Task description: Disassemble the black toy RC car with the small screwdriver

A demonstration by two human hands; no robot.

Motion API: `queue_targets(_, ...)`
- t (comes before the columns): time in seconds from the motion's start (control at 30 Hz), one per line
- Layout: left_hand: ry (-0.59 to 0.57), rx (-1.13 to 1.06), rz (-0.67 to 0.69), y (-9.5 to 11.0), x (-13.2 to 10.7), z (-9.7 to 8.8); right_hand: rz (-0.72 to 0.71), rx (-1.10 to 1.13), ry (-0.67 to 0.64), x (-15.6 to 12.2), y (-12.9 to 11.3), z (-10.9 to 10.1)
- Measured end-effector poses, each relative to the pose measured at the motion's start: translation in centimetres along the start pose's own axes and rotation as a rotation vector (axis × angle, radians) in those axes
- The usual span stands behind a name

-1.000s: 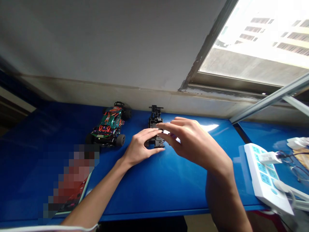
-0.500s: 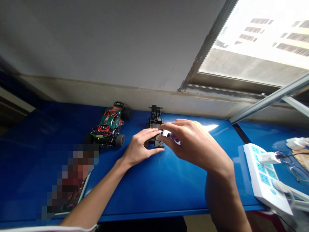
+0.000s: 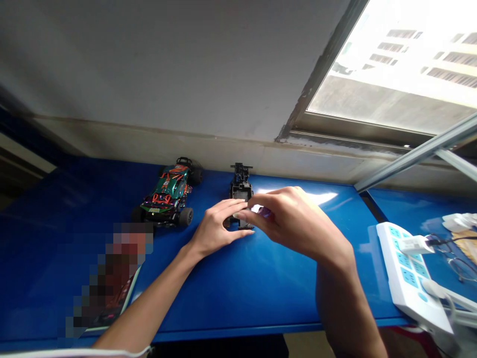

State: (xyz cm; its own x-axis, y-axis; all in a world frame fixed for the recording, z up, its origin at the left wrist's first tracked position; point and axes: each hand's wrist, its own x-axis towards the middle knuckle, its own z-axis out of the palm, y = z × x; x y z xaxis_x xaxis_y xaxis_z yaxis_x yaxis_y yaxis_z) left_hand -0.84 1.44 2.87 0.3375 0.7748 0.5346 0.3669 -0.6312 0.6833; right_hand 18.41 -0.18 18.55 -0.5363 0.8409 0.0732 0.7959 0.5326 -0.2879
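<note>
A black toy car chassis [image 3: 241, 189] lies on the blue table, its far end toward the wall. My left hand [image 3: 216, 226] grips its near end, with the thumb on the near side and the fingers across the top. Over that same end, my right hand [image 3: 294, 219] is closed in a pinch, its fingertips meeting those of the left. A purple piece [image 3: 264, 213] shows in part beneath the right fingers; most of it is hidden. To the left stands a green and orange toy car [image 3: 169, 191] on black wheels.
At the right lies a white power strip [image 3: 404, 268] with a plugged-in adapter [image 3: 415, 244] and cables. Glasses [image 3: 462, 268] are beyond it. A flat, partly blurred screen or picture [image 3: 115, 308] lies at the left. A metal frame bar [image 3: 413, 151] rises at the right, below the window.
My right hand has shifted slightly left over the chassis, and its fingertips have closed in toward the left fingers. The left hand keeps its place.
</note>
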Motion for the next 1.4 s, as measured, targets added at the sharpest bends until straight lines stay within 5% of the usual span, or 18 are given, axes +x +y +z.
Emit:
queue_targets(0.53, -0.009, 0.007, -0.010, -0.2, -0.1, 0.2, -0.018, -0.103, 0.024, 0.1, 0.4, 0.5)
queue_targets(1.4, -0.013, -0.070, 0.004, 0.9, 0.1, -0.1, -0.168, 0.148, 0.218, -1.0, 2.1, -1.0)
